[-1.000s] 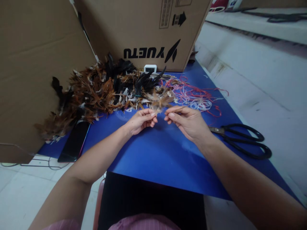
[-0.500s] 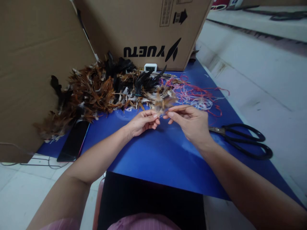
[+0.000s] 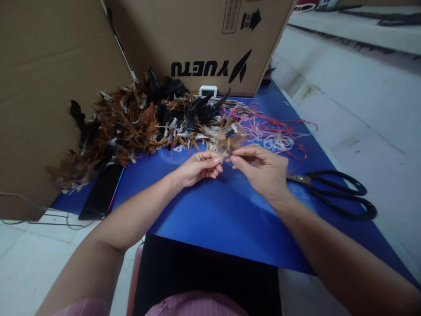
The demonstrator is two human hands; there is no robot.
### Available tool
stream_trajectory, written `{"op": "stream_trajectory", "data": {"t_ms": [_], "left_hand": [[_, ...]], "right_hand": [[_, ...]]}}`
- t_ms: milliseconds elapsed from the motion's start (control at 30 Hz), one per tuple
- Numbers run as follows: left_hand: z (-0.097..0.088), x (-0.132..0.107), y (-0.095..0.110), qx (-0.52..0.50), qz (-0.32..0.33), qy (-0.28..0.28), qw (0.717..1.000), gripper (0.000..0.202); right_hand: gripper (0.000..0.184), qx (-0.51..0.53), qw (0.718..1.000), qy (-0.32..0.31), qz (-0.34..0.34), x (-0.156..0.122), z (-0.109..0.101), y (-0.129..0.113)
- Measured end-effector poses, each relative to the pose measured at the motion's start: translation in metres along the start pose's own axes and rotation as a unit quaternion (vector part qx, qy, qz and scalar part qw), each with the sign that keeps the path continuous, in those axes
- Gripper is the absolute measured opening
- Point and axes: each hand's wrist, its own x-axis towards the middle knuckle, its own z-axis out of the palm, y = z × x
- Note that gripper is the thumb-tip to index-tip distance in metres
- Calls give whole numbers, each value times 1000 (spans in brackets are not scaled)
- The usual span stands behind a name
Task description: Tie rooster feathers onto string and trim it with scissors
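Between thumb and fingers, my left hand (image 3: 200, 167) pinches the base of a small brown feather bunch (image 3: 227, 145), whose tips are blurred. My right hand (image 3: 263, 169) is closed, with thumb and forefinger pressed together at the right side of that bunch. Whatever lies between its fingertips is too small to make out. Just beyond both hands, a long heap of brown, white and black feathers (image 3: 141, 127) stretches across the blue table (image 3: 210, 215). A tied bundle of black feathers (image 3: 197, 113) lies at the heap's right part.
Red and white plastic strings (image 3: 276, 131) lie tangled at the back right. Black-handled scissors (image 3: 342, 193) rest by my right wrist. A black phone (image 3: 101, 193) lies at the left edge. A cardboard box (image 3: 204, 39) and a small white digital display (image 3: 208, 91) stand behind.
My right hand's fingertips have closed in on the feather bunch beside my left hand. The whole view has shifted slightly; the other things lie as before.
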Motion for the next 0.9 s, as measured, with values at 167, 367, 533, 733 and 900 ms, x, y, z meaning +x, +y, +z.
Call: {"op": "stream_trajectory", "data": {"t_ms": [167,367,533,733,900], "left_hand": [[0,0,0,7,-2,-4,1000,36],[0,0,1,16,0,-2,1000,37],[1,0,0,17,-3,-8,1000,38],[-1,0,-1,19,-5,-13,1000,37],[-1,0,-1,24,-7,-17,1000,36]], "right_hand": [[7,-56,998,-12,-19,-1,0,0],[9,-90,994,16,-64,2,-3,-7],[8,-123,985,20,-117,1,-3,-6],[6,-146,982,9,-121,-1,-3,-5],[5,-142,985,-11,-102,-1,-3,-4]]}}
